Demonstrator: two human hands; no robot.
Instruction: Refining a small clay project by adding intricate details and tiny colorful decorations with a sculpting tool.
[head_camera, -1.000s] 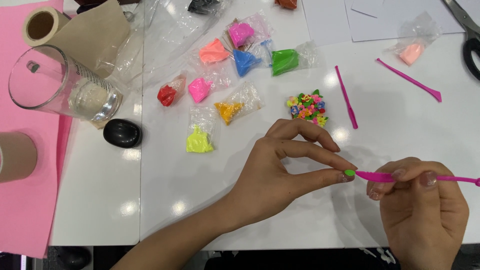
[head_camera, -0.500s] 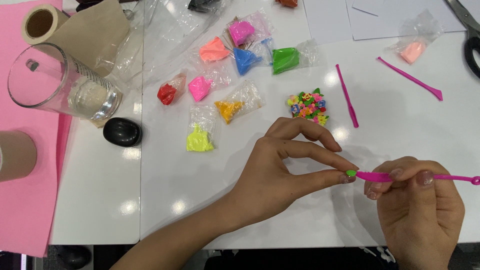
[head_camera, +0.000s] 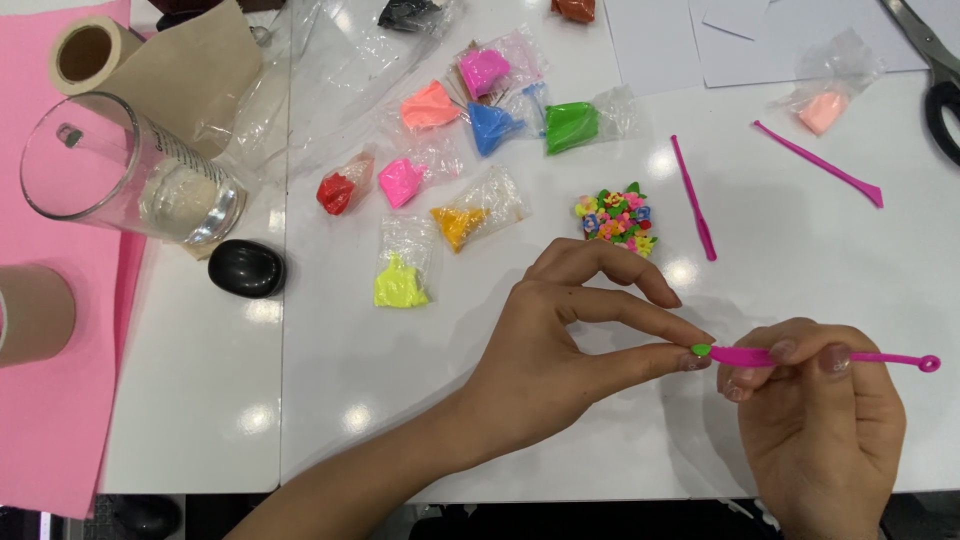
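My right hand (head_camera: 815, 430) grips a pink plastic modelling tool (head_camera: 870, 358), its tip pointing left. At that tip sits a tiny green clay piece (head_camera: 701, 350), pinched between thumb and forefinger of my left hand (head_camera: 570, 345). Both hands hover above the white table near its front edge. Just beyond my left fingers lies a small cluster of multicoloured clay flowers (head_camera: 615, 218).
Small bags of coloured clay (head_camera: 470, 150) lie spread across the table's middle. Two more pink tools (head_camera: 694, 198) (head_camera: 820, 164) lie to the right, scissors (head_camera: 935, 75) at the far right. A glass jar (head_camera: 130, 170), black egg-shaped object (head_camera: 247, 268), tape roll (head_camera: 88, 52) and pink paper (head_camera: 50, 400) are at left.
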